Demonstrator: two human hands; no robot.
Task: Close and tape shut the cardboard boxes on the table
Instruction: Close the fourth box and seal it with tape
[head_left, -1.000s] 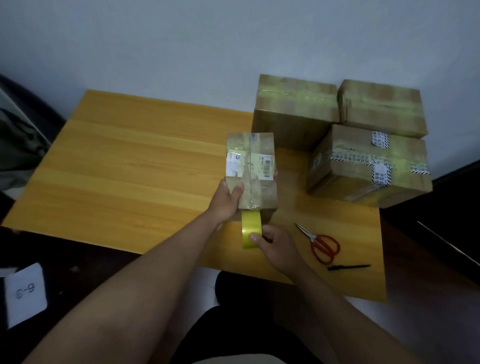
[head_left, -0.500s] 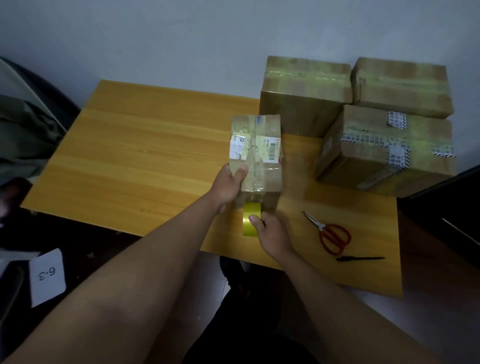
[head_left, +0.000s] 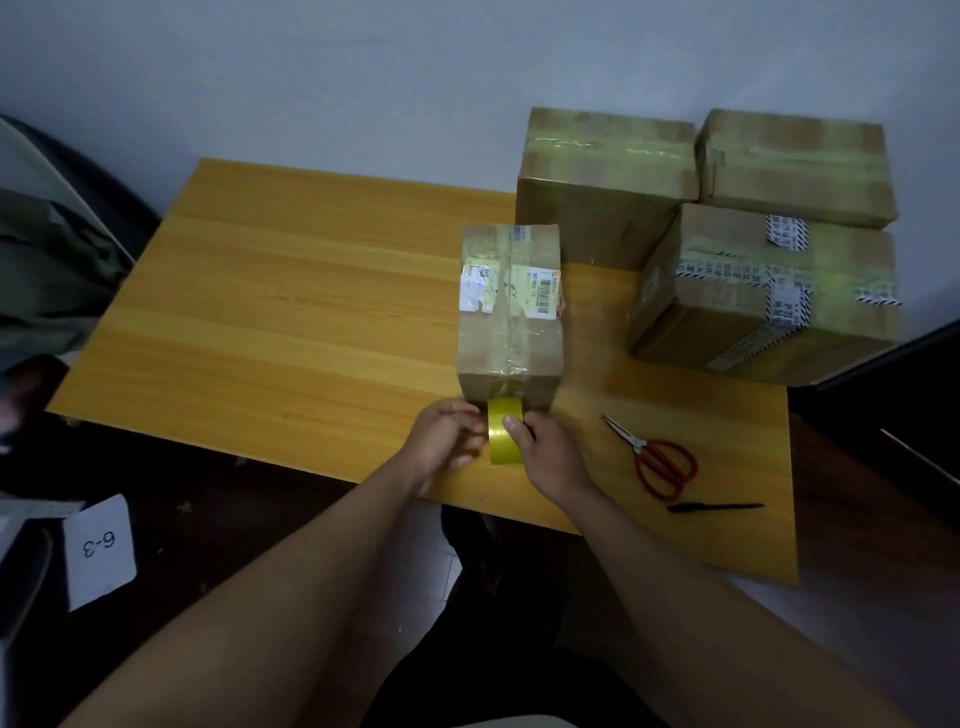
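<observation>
A small closed cardboard box with shipping labels stands on the wooden table, a strip of clear tape running down its top and near face. A yellow tape roll sits against the box's near face. My left hand grips the roll's left side and my right hand holds its right side, thumb on the roll's outer face. Three larger taped boxes are grouped at the back right: one tall box, one stacked box and one box under it.
Red-handled scissors and a black pen lie on the table right of my hands. A white card marked 6-3 is on the floor at the left. A dark chair with clothing stands left of the table.
My left hand has let go of the box's left side and come down onto the tape roll. My right hand has stayed on the roll.
</observation>
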